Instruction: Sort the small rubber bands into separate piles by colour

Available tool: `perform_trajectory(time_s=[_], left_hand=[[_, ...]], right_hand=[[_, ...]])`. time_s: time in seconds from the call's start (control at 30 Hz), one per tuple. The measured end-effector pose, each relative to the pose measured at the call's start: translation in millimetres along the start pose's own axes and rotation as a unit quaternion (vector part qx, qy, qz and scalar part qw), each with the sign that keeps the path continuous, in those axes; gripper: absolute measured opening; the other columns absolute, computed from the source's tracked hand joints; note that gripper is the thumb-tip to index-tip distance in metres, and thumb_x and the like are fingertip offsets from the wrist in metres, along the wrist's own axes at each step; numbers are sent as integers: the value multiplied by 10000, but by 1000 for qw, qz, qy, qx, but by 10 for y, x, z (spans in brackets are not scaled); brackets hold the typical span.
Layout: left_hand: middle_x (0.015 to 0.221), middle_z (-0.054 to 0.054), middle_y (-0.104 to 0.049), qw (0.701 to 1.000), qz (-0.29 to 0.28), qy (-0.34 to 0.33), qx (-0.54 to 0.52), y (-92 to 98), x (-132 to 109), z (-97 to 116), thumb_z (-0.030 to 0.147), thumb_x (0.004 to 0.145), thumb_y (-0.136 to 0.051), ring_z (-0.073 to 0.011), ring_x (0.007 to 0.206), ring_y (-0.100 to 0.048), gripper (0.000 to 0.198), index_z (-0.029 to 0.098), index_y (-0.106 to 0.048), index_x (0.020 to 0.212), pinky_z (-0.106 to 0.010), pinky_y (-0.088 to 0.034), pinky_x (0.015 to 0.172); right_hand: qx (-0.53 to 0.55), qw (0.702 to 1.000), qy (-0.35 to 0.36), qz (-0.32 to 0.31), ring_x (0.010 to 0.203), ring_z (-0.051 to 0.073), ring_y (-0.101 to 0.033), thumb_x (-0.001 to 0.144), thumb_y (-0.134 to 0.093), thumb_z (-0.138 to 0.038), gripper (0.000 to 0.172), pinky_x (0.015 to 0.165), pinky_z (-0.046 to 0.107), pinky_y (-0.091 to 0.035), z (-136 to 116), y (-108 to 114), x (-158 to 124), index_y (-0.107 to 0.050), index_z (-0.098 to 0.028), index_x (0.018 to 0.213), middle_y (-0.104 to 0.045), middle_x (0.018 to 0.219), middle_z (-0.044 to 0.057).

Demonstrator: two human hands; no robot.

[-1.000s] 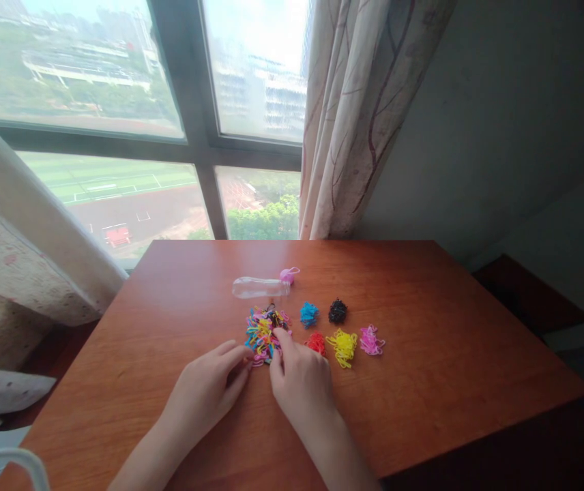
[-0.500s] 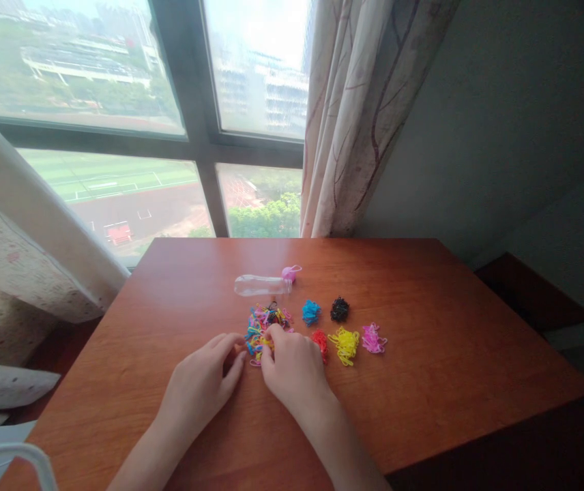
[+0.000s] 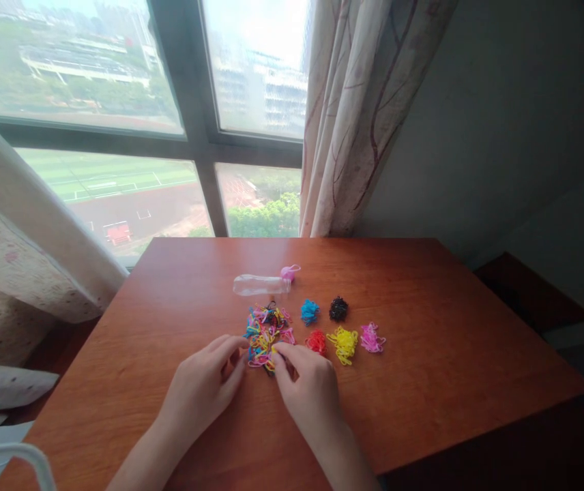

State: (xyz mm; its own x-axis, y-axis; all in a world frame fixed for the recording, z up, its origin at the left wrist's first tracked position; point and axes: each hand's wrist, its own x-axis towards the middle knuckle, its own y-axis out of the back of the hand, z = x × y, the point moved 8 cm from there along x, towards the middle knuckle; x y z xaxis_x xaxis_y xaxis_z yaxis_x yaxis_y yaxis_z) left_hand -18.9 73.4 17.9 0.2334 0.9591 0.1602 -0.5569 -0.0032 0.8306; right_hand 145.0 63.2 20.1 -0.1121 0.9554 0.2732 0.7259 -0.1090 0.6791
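Observation:
A mixed pile of small coloured rubber bands (image 3: 265, 329) lies on the wooden table (image 3: 425, 341). My right hand (image 3: 308, 389) pinches at the pile's near edge, thumb and forefinger closed on a yellow band. My left hand (image 3: 202, 389) rests on the table just left of the pile, fingers loosely curled and touching its edge. To the right lie sorted heaps: blue (image 3: 309, 311), black (image 3: 338, 309), red (image 3: 316, 341), yellow (image 3: 344, 343) and pink (image 3: 372, 337).
A clear plastic bottle (image 3: 260, 284) lies on its side behind the pile, its pink cap (image 3: 288, 273) beside its mouth. Window and curtains (image 3: 363, 116) stand behind the table. A white rim (image 3: 16, 457) shows at the bottom left.
My right hand has drawn back from the middle of the mixed pile to its near edge, pinching a band. The left hand has barely moved.

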Motion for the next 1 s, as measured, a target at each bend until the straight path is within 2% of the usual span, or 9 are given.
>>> perform_trajectory(time_s=[0.1,0.23,0.37,0.5,0.77,1.0], left_hand=[[745,20,-628,999,-3,-29,-28,-24,-19,72,295,946,-461,-107,576,-553,204,217,-636,1016,-211,-437,582],[781,14,-630,997,-21,-44,-54,-86,-22,149,282,940,-499,-107,620,-559,191,224,-633,1062,-198,-432,593],[748,18,-614,995,-37,-44,-86,-138,-8,183,243,935,-497,-100,596,-531,159,213,-649,973,-192,-414,573],[736,16,-610,993,-34,-51,-105,-155,-5,198,185,918,-482,-100,608,-536,165,202,-644,892,-191,-410,583],[760,14,-620,995,-40,-34,-85,-157,-9,145,216,929,-496,-107,619,-532,144,212,-639,915,-203,-401,595],[762,18,-613,995,-40,-33,-80,-168,-29,99,208,930,-493,-105,616,-525,147,219,-640,924,-204,-396,595]], right_hand=[[40,999,0,18,716,159,-656,938,-541,-218,205,692,224,-440,-12,17,18,-741,-237,977,-722,805,14],[107,994,-2,22,728,157,-666,932,-543,-217,216,715,222,-466,-32,-3,29,-755,-229,969,-738,837,17],[135,991,-2,23,735,154,-674,938,-531,-212,229,714,219,-472,-47,-24,34,-758,-230,957,-743,841,11],[128,992,-2,18,751,161,-677,929,-538,-203,218,713,224,-467,-52,-39,37,-754,-228,950,-745,854,10],[80,997,2,20,721,165,-647,896,-581,-181,156,697,242,-426,-18,10,25,-726,-233,919,-728,832,-8],[79,997,4,8,741,162,-648,901,-579,-181,149,708,235,-424,-14,11,17,-718,-231,912,-724,839,-4]])
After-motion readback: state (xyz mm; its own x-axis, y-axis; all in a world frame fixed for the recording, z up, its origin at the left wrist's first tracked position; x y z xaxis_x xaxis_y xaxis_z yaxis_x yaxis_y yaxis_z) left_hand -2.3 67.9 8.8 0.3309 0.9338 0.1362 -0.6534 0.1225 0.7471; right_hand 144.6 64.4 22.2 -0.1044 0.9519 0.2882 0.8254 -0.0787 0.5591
